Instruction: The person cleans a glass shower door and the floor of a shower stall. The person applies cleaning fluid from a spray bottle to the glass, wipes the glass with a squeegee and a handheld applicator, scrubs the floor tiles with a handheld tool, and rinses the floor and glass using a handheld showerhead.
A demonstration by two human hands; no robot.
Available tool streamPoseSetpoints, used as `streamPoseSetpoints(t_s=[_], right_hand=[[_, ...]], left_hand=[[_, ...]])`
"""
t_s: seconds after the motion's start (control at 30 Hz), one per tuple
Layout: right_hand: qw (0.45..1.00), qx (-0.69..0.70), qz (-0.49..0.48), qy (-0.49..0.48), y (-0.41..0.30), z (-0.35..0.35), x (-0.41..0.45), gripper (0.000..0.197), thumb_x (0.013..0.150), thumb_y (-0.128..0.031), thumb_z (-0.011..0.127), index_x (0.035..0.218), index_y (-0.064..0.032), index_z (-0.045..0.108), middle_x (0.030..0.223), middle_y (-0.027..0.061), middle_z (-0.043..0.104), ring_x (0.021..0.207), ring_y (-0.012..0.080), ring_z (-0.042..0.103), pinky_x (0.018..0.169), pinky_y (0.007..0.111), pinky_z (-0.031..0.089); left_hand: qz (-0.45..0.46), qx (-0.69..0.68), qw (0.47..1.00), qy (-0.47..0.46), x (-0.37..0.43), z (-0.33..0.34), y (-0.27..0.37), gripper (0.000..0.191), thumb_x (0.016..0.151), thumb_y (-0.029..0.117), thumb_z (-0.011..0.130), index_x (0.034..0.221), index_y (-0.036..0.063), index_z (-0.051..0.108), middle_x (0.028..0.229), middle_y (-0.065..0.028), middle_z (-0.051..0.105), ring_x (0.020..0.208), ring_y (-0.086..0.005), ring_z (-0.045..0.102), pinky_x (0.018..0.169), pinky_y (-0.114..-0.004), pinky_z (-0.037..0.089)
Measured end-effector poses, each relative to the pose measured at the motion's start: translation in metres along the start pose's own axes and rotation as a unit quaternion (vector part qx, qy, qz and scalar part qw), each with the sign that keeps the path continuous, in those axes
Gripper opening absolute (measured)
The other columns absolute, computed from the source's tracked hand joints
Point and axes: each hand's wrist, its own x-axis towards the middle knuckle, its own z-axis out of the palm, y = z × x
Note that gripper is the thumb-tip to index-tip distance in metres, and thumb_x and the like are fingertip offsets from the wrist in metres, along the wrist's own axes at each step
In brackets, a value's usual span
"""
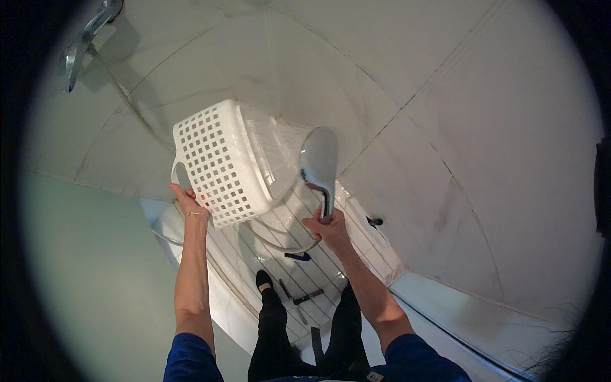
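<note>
My left hand (188,198) grips a white plastic basket (210,162) by its side near the handle cut-out. The basket is tilted above the floor, its square-holed side facing me. In my right hand (329,229) is the handle of a chrome hand shower (320,153), its head raised beside the basket's right side. Clear water spray shows between the basket and the shower head. From the right hand a pale shower hose (281,249) loops down and passes behind the basket.
A chrome mixer tap (86,45) is fixed to the marble-look wall. On the slatted floor (329,272) lie a blue brush (298,257) and dark-handled tools (308,297) between my feet. Frosted glass (105,277) stands at left. A small black object (375,222) sits by the right wall.
</note>
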Motion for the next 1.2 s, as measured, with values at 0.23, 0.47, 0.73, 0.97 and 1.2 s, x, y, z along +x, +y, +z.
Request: streamPoseSetpoints(t_s=[0.23,0.47,0.73,0.97,1.2], right_hand=[[0.984,0.035,0.075,0.16,0.042,-0.059,-0.022,0.018,0.071,-0.009,0.067,0.067,-0.005,0.049,0.047,-0.001,0.046,0.04,0.0058,0.042,0.037,0.022,0.034],[0.977,-0.15,-0.054,0.144,0.068,-0.011,-0.054,0.022,0.069,-0.013,0.07,0.074,0.0008,0.055,0.05,0.0001,0.05,0.043,0.0062,0.045,0.041,0.022,0.037],[0.951,-0.202,0.037,0.231,0.132,-0.048,-0.076,0.026,0.063,-0.017,0.074,0.065,-0.0026,0.053,0.051,0.0022,0.05,0.044,0.0077,0.047,0.039,0.024,0.037],[0.963,0.103,0.102,0.228,0.102,-0.113,-0.041,0.023,0.071,-0.004,0.063,0.06,-0.0069,0.043,0.045,0.0041,0.043,0.032,0.0142,0.041,0.031,0.028,0.034],[0.981,0.059,0.129,0.136,0.037,-0.107,0.021,0.024,0.071,-0.003,0.06,0.06,-0.0083,0.039,0.044,0.0029,0.039,0.032,0.0141,0.039,0.03,0.031,0.032]], left_hand=[[-0.041,-0.033,0.997,0.064,-0.029,0.005,-0.012,0.061,0.071,0.069,0.048,0.048,0.0161,0.028,0.054,-0.0009,0.042,0.055,-0.0186,0.041,0.061,-0.033,0.044],[-0.046,-0.078,0.982,0.163,-0.037,0.066,-0.065,0.064,0.07,0.073,0.043,0.062,0.0101,0.039,0.099,-0.0089,0.047,0.091,-0.0252,0.043,0.089,-0.05,0.029],[-0.134,-0.048,0.978,0.155,-0.065,0.07,-0.046,0.064,0.079,0.054,0.026,0.112,0.0039,0.05,0.121,-0.0095,0.048,0.108,-0.0273,0.047,0.094,-0.047,0.033],[-0.149,0.006,0.98,-0.13,-0.053,-0.037,-0.021,0.071,0.079,0.061,0.039,0.126,0.0072,0.039,0.126,-0.0062,0.045,0.113,-0.0281,0.044,0.093,-0.045,0.038],[-0.051,0.031,0.938,-0.341,-0.051,-0.075,0.076,0.06,0.083,0.052,0.043,0.125,0.0087,0.04,0.122,-0.0052,0.049,0.107,-0.0234,0.05,0.092,-0.038,0.041]])
